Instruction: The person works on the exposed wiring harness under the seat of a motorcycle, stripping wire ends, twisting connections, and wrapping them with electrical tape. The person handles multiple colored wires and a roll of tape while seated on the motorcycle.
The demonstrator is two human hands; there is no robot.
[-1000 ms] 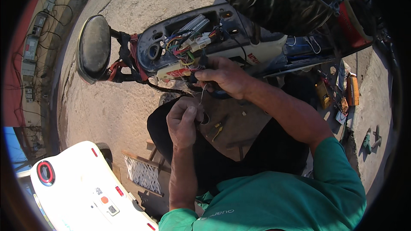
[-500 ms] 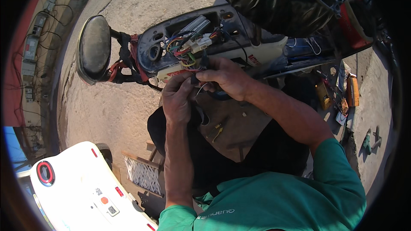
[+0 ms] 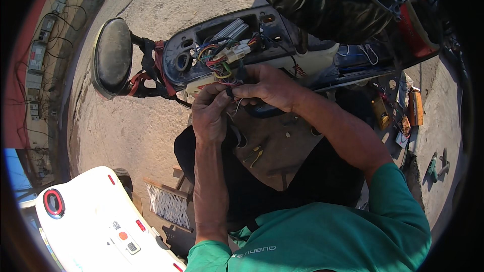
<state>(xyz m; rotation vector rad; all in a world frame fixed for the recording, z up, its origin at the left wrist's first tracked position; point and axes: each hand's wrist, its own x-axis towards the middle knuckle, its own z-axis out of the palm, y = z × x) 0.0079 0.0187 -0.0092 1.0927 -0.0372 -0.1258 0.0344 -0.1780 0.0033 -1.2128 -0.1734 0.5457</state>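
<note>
My left hand (image 3: 209, 115) and my right hand (image 3: 269, 88) meet in front of the scooter body. Their thumbs and fingers are closed on a small black connector (image 3: 230, 92), with the left on one side and the right on the other. A thin white wire (image 3: 238, 104) hangs out beside it, below the right fingers. Just beyond the fingers, a bundle of coloured wires (image 3: 222, 65) spills from an opening in the dark scooter panel (image 3: 174, 72). White plug housings (image 3: 238, 52) sit among the wires, next to a finned silver box (image 3: 232, 30).
A padded backrest (image 3: 112, 52) sticks out at the left, and a black covered seat (image 3: 322, 7) rises at upper right. Yellow-handled pliers (image 3: 257, 157) lie on the ground between my knees. A woven stool (image 3: 169, 204), a white vehicle body (image 3: 91, 216) and a green drill (image 3: 432, 167) stand around.
Both hands stay together on the black connector with only small finger shifts. The white wire's loop has changed shape and now hangs closer to the right fingers.
</note>
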